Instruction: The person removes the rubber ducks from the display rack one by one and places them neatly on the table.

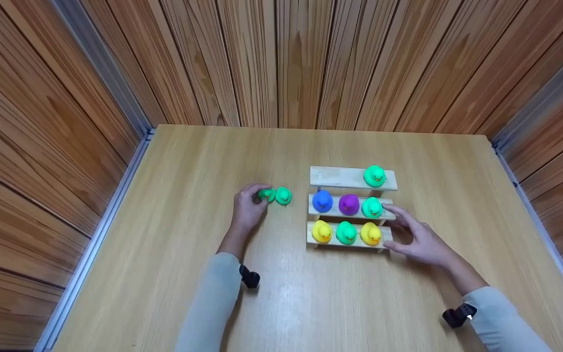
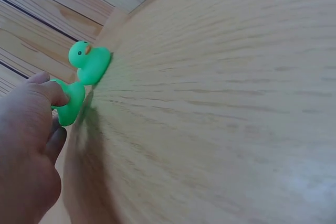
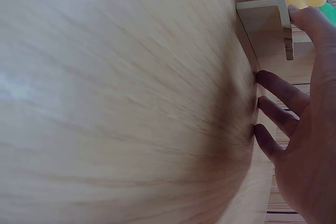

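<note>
Sleeves [image 1: 210, 300] nearest — our left hand [image 1: 248, 209] pinches a duck [image 2: 75, 103], best kept light; right hand [image 1: 419, 239], fingers spread, touches the rack [image 1: 337, 177].

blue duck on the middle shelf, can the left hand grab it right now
Probably not yet: the left hand pinches a green duck. Once freed, it could likely reach the blue duck past another green duck sitting between.

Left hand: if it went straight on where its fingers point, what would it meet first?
Past the held duck, the left hand would likely meet the other green duck first; their gap is hard to judge.
</note>
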A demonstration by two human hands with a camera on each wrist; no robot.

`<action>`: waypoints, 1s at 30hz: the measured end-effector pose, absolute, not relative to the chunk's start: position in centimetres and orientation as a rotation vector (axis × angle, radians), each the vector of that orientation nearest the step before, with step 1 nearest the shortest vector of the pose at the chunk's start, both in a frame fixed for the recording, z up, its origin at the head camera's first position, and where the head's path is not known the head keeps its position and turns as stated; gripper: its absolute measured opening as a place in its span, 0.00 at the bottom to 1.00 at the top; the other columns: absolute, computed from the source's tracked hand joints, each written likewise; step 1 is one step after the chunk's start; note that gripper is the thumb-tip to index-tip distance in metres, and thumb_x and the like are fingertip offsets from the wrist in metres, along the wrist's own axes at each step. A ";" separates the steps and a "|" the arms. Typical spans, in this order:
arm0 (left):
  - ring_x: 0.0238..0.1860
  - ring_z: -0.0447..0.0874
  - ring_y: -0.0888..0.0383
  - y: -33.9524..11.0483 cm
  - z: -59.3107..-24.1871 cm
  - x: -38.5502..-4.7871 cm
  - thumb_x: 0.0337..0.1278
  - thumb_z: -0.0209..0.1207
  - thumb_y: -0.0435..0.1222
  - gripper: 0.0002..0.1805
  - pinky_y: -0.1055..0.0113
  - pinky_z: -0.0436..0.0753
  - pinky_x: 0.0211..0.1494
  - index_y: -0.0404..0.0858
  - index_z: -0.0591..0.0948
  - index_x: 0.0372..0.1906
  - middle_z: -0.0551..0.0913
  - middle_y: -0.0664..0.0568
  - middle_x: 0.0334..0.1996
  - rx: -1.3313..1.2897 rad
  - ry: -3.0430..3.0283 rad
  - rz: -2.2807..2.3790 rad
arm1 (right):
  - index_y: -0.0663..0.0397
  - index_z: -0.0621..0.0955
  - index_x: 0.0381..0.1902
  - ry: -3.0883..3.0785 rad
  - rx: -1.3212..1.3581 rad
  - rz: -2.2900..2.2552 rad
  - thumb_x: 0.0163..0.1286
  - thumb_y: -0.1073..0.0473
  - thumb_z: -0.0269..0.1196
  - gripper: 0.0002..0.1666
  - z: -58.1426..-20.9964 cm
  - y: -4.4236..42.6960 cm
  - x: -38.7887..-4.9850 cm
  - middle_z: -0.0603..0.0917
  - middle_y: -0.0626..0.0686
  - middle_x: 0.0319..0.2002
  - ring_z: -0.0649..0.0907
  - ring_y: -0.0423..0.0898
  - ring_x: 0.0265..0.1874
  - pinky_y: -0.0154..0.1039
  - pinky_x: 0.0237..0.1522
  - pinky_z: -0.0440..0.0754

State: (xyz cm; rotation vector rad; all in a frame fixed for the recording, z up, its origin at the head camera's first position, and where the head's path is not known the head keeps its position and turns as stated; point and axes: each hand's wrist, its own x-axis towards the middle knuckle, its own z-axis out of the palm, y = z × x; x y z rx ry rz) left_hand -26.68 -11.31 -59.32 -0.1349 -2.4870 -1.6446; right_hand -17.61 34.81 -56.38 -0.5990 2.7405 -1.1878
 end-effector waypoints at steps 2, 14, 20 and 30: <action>0.68 0.90 0.41 -11.2 -58.9 -26.4 0.69 0.68 0.20 0.19 0.47 0.87 0.79 0.35 0.92 0.60 0.91 0.39 0.61 -0.121 -2.498 -1.663 | 0.36 0.63 0.90 2.741 -0.604 -1.186 0.74 0.54 0.79 0.54 -56.4 34.8 -17.6 0.81 0.63 0.79 0.86 0.67 0.73 0.11 0.72 0.59; 0.70 0.90 0.40 -10.8 -58.8 -26.3 0.68 0.68 0.18 0.19 0.47 0.86 0.80 0.33 0.92 0.59 0.92 0.38 0.62 -0.098 -2.493 -1.670 | 0.38 0.65 0.89 2.743 -0.619 -1.216 0.72 0.56 0.80 0.55 -56.6 34.8 -17.7 0.83 0.61 0.78 0.87 0.66 0.71 0.12 0.73 0.63; 0.69 0.90 0.41 -10.8 -58.7 -26.2 0.68 0.68 0.18 0.19 0.47 0.87 0.79 0.34 0.92 0.58 0.92 0.39 0.61 -0.109 -2.479 -1.670 | 0.37 0.64 0.89 2.745 -0.611 -1.205 0.73 0.55 0.80 0.55 -56.7 34.8 -17.6 0.82 0.63 0.79 0.87 0.67 0.72 0.11 0.73 0.61; 0.65 0.92 0.41 -11.2 -59.2 -26.2 0.64 0.67 0.18 0.19 0.46 0.89 0.75 0.36 0.93 0.55 0.93 0.40 0.57 -0.127 -2.477 -1.655 | 0.33 0.61 0.90 2.735 -0.568 -1.154 0.76 0.51 0.78 0.54 -56.4 35.0 -17.6 0.76 0.61 0.84 0.84 0.66 0.76 0.18 0.75 0.62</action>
